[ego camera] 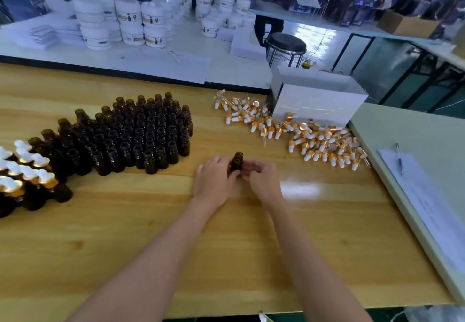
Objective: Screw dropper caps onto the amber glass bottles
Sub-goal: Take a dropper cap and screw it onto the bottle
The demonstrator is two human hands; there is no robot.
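amber bottle (236,162) upright, uncapped | left hand (214,180) and right hand (261,179) hold it together | dropper caps (314,140) right of bottle | open bottles (141,133) left of it

Two bare forearms enter from the bottom edge, no sleeves, watch, bracelet or gloves showing anywhere along them; left hand (212,179) and right hand (261,179) both bare, fingers slender and slightly motion-blurred, nails short as far as can be told, rings none visible.
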